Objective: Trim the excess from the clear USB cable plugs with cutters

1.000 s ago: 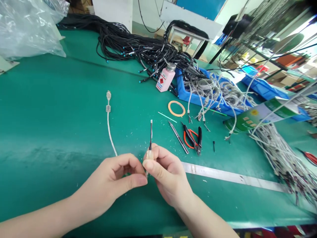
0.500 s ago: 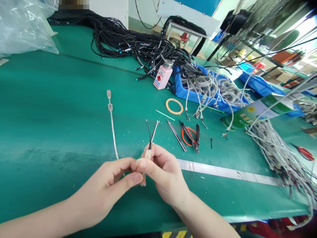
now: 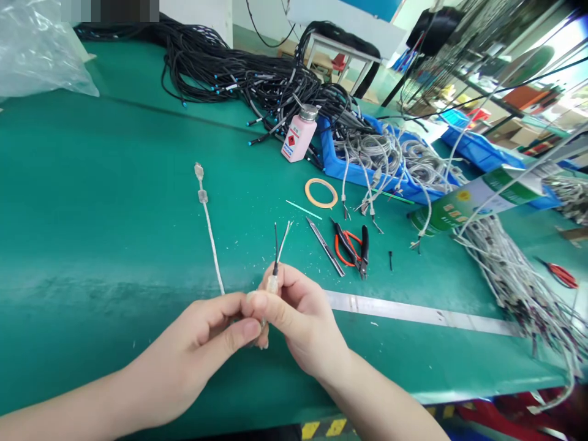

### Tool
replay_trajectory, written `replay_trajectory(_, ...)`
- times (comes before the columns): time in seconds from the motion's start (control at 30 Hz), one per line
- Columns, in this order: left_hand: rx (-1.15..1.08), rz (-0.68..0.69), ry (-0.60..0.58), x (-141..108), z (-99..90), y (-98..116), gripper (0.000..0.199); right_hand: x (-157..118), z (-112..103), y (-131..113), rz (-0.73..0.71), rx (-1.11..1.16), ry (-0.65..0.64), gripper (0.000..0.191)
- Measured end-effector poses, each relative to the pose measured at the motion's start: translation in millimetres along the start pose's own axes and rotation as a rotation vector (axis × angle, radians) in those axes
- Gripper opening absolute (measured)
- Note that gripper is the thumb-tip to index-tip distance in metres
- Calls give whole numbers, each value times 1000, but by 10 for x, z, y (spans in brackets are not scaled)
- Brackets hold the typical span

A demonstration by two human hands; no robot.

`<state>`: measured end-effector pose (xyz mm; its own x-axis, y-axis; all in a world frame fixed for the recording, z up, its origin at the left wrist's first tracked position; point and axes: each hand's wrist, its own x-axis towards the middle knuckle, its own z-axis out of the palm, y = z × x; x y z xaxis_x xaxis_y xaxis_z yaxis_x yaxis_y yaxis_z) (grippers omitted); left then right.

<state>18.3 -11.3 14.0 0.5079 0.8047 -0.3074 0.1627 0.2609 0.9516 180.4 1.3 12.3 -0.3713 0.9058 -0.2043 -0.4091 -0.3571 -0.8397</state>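
Observation:
A clear-jacketed USB cable [image 3: 212, 244] runs up the green mat from between my hands to a plug lying at its far end. Near the cable's other end, my right hand [image 3: 298, 318] pinches it between thumb and fingers around a translucent sleeve [image 3: 272, 283]. From that sleeve thin stripped wires [image 3: 281, 245], black and lighter ones, point upward. My left hand [image 3: 211, 343] is closed on the same cable just below, its fingertips touching the right hand's. The stretch inside the fingers is hidden.
Right of my hands lie a craft knife [image 3: 325, 247], cutters [image 3: 351, 248], a tape roll [image 3: 321, 193] and a steel ruler [image 3: 413, 312]. Behind stand a pink bottle [image 3: 298, 135], a blue bin [image 3: 333, 165] of cables, and black cables [image 3: 239, 70]. A green can [image 3: 478, 202] lies right.
The wires in my hands have turned slightly, and the USB plug on the mat has tilted a little. The whole view has shifted slightly; both hands keep their grip.

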Motion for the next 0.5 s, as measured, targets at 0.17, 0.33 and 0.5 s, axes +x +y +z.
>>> replay_trajectory(0.17, 12, 24, -19, -1, 10, -21, 31, -2, -6, 7, 3, 10, -8, 39)
replay_trajectory(0.33, -35, 1, -37, 4, 23, -31, 29, -19, -8, 3, -15, -42, 12, 39)
replay_trajectory(0.5, -60, -13, -55, -20, 28, -67, 29, -51, 1, 20, -42, -77, 34, 40)
